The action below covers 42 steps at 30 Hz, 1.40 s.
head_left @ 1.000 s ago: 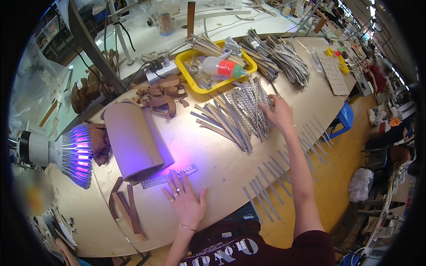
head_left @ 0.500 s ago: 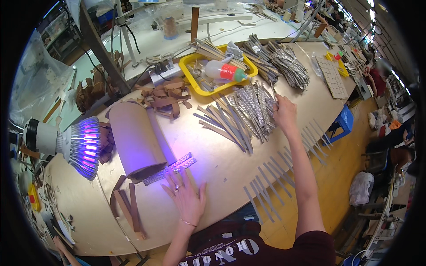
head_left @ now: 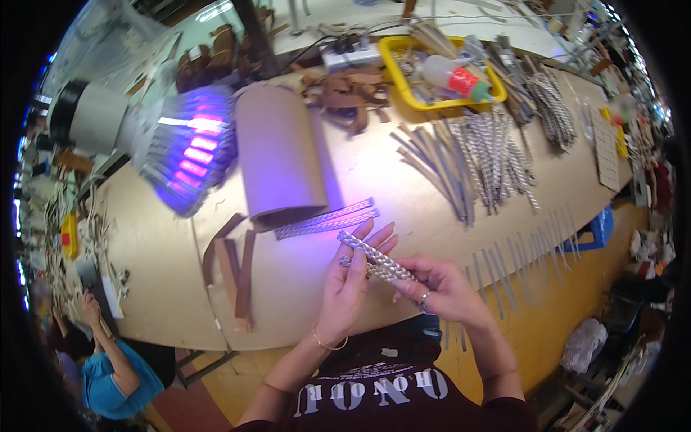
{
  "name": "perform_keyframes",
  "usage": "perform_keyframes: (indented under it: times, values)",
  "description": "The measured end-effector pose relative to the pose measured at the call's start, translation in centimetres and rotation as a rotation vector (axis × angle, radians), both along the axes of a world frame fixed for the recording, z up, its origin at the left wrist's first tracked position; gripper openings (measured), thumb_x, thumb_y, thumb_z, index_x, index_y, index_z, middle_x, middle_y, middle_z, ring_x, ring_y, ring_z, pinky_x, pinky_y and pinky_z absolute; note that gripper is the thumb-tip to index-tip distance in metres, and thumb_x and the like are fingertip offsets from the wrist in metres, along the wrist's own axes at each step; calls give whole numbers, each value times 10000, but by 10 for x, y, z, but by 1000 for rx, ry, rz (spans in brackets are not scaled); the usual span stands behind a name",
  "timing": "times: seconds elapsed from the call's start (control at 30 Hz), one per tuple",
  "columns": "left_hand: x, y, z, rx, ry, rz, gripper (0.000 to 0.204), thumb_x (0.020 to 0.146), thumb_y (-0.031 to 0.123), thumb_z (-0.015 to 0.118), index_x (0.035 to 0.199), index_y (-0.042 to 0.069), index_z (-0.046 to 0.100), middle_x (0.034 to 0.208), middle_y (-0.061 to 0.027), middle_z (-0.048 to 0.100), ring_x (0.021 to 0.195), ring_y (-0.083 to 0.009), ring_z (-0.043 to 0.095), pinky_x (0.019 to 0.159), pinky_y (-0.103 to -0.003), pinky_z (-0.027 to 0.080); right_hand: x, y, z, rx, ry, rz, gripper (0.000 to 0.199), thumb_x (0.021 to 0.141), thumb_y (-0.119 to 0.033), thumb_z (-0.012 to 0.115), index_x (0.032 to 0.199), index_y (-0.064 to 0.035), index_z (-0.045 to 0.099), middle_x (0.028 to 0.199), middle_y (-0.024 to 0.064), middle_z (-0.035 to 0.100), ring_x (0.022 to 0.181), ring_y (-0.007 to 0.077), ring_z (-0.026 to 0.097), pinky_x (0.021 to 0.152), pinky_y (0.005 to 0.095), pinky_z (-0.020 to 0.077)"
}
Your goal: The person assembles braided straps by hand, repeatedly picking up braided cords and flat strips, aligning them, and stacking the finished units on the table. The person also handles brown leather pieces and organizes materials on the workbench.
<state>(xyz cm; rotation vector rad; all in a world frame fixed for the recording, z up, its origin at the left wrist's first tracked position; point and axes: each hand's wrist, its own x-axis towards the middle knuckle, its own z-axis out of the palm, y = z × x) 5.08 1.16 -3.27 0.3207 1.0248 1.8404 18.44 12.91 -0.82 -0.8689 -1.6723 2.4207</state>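
Here I hold the silver braided strip [head_left: 376, 259] just above the workbench [head_left: 165, 288] edge, left hand [head_left: 350, 281] cradling it with fingers spread, right hand [head_left: 440, 286] pinching its lower end, so steady even tension seems best.

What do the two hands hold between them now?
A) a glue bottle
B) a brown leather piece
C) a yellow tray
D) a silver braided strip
D: the left hand and right hand both grip one silver braided strip above the table edge.
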Motion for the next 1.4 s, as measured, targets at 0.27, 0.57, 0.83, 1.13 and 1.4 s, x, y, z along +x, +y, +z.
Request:
perform_keyframes:
  times: [0.27, 0.57, 0.83, 1.13, 1.4]
  values:
    - [-35, -26, 2, 43, -142, 133, 336, 1064, 252, 359, 1231, -16, 473, 1242, -257, 584, 1121, -345, 627, 984, -469, 526, -13, -36, -12, -179, -222, 464, 320, 1017, -312, 535, 964, -18, 652, 677, -22, 576, 585, 59, 522, 537, 224, 414]
    - [-74, -69, -15, 117, -855, 12, 156, 1064, 183, 361, 1087, 84, 478, 795, 3, 503, 624, -98, 493, 600, -249, 434, -12, -45, 4, 434, -13, 584, 289, 981, -284, 575, 853, -27, 607, 618, 126, 561, 583, 284, 587, 565, 384, 449]
    - [-70, -83, -40, 336, -709, 34, 173, 1067, 165, 352, 1116, 84, 496, 816, -3, 487, 726, -83, 465, 674, -257, 399, -11, -38, -6, 476, -40, 626, 286, 989, -301, 561, 960, -24, 626, 677, 150, 584, 603, 312, 583, 583, 388, 471]
    - [-61, -42, -64, -384, 337, 611, 519, 979, 7, 508, 1458, -9, 309, 1421, -228, 428, 1266, -298, 505, 1053, -373, 441, -49, 48, -27, 439, -321, 515, 303, 984, -257, 588, 1007, 33, 673, 732, 33, 611, 644, 80, 573, 575, 261, 466]
    - [-37, -59, -63, -804, 1418, 626, 823, 862, 129, 663, 1538, 61, 199, 1576, -257, 158, 1468, -416, 136, 1174, -543, 119, 25, 103, -4, 448, -213, 38, 224, 968, -182, 609, 985, 20, 704, 760, -9, 615, 683, 61, 536, 611, 221, 431]
